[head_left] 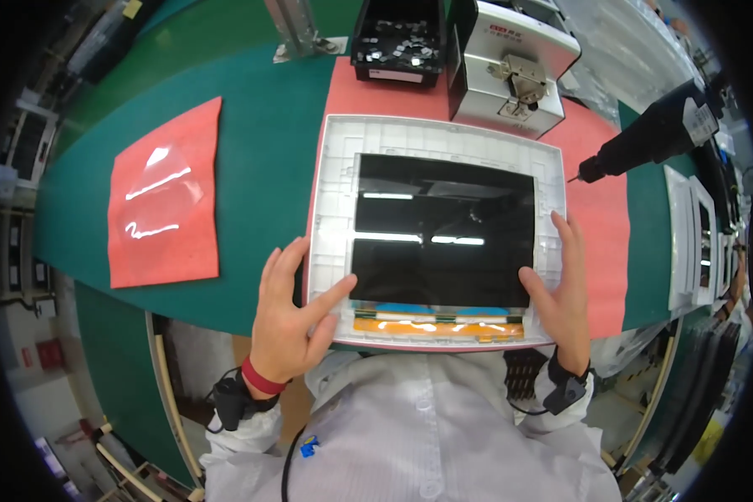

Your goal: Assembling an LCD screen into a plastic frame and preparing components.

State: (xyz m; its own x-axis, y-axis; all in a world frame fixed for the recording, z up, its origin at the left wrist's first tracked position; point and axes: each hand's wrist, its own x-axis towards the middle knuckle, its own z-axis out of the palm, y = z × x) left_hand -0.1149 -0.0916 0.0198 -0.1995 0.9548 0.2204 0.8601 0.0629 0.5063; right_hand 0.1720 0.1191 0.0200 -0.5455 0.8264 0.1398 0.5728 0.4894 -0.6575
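Note:
In front of me a white plastic frame [335,201] lies on a pink mat. A black display panel [443,222] sits inside it, and an orange flex strip [427,326] runs along the panel's near edge. My left hand [293,318] is at the frame's left side, fingers spread, the index fingertip touching the panel's lower left corner. My right hand [560,293] rests on the right side of the frame, its thumb at the panel's lower right edge and its fingers stretched along the rim. Both hands are open, neither gripping anything.
A black electric screwdriver [644,138] points in from the right. Behind the frame stand a black bin [397,42] of small metal parts and a white-and-black machine [510,71]. A pink foam sheet [167,201] with clear film lies left. White frames [686,238] stand far right.

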